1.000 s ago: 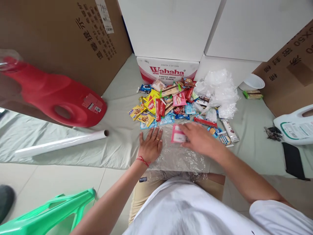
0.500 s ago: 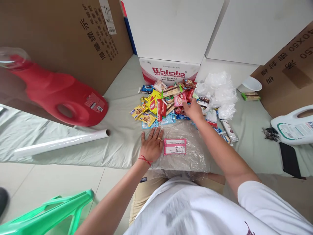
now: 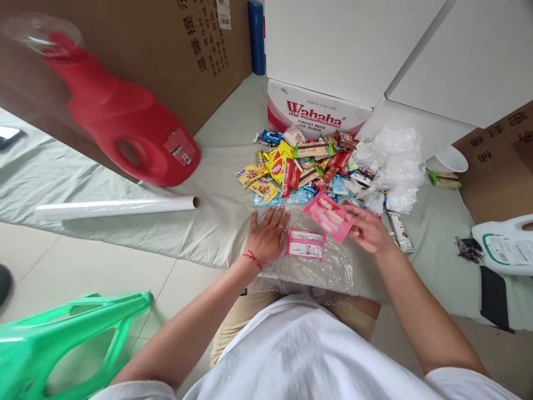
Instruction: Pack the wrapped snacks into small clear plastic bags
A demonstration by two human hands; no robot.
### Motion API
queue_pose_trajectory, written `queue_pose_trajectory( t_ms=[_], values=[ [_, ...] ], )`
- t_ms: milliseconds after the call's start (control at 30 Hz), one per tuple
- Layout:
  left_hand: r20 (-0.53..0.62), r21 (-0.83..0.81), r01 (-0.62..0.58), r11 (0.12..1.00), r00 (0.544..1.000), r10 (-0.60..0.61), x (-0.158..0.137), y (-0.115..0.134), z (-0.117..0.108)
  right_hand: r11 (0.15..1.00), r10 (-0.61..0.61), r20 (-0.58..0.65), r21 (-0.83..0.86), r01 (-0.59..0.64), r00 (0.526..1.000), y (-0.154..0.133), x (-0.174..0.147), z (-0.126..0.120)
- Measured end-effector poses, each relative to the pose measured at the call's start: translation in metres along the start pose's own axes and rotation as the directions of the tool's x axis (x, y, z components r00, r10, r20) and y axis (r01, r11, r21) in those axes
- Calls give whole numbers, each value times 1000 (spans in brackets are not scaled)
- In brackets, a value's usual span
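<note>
My right hand (image 3: 368, 229) pinches a pink nabati wafer packet (image 3: 327, 216) by its right end, held above the clear plastic bag (image 3: 339, 266). On that bag lies another pink packet (image 3: 306, 244), its white label side up. My left hand (image 3: 267, 236) rests flat with fingers spread on the bag's left part, just left of the lying packet. Beyond both hands is a heap of wrapped snacks, with a yellow nabati packet (image 3: 278, 162), red bars (image 3: 287, 176) and yellow cookie packets (image 3: 266, 190).
Crumpled clear plastic bags (image 3: 400, 158) sit right of the heap, before a Wahaba carton (image 3: 314, 111). At left are a red detergent bottle (image 3: 141, 139) and a film roll (image 3: 116, 206). A white bottle (image 3: 506, 247), keys (image 3: 469, 248) and a black phone-like object (image 3: 493, 297) lie right.
My right hand has drawn the pink wafer packet out of the heap and toward me, over the bag. My left hand stays flat on the bag. The view has shifted slightly.
</note>
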State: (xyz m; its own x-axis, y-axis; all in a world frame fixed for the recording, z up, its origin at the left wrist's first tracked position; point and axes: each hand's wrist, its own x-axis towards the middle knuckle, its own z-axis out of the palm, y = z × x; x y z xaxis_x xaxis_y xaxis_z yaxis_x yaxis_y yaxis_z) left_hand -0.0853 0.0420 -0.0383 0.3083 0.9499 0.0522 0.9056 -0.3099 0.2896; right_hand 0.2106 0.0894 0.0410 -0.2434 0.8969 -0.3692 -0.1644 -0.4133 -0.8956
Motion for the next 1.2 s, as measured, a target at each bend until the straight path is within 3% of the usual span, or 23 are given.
queue_pose_trajectory(
  t_ms=[100,167,233,333,400,467,567,667,733,867,967,1067,1200],
  values=[
    [-2,12,-5,1000,1000,5,0,0,0,975,106,143,-210,-75,984,34,-16,8],
    [-4,17,-5,1000,1000,5,0,0,0,883,68,157,-470,15,985,46,-14,12],
    [-9,20,-7,1000,1000,7,0,1,0,680,-102,144,-713,174,984,47,-9,16],
    [-18,20,-15,1000,1000,16,0,1,1,335,-290,277,-867,369,916,36,-8,28],
    [-30,18,-16,1000,999,16,0,1,1,178,-249,415,-869,462,875,34,-11,42],
    [-40,11,-11,1000,999,12,1,0,1,88,-158,489,-858,506,858,39,-15,57],
    [-42,-8,-8,1000,999,8,0,-1,0,82,-119,512,-849,522,851,55,-17,66],
    [-55,-35,-2,999,998,0,-1,-2,-1,160,-247,489,-831,533,837,57,-6,57],
    [-83,-61,10,998,996,-16,-2,-4,-1,155,-336,392,-874,460,857,49,11,47],
    [-185,-155,51,987,979,-80,-4,-9,0,-4,-305,193,-979,202,933,26,53,39],
    [-251,-225,136,965,949,-192,-4,-13,2,-100,-250,136,-988,114,959,18,77,46],
    [-260,-222,242,944,919,-297,-3,-13,2,-93,-222,139,-988,121,965,15,87,54],
    [-250,-191,320,928,898,-361,-2,-10,2,-32,-188,244,-970,242,951,7,84,55]
  ],
)
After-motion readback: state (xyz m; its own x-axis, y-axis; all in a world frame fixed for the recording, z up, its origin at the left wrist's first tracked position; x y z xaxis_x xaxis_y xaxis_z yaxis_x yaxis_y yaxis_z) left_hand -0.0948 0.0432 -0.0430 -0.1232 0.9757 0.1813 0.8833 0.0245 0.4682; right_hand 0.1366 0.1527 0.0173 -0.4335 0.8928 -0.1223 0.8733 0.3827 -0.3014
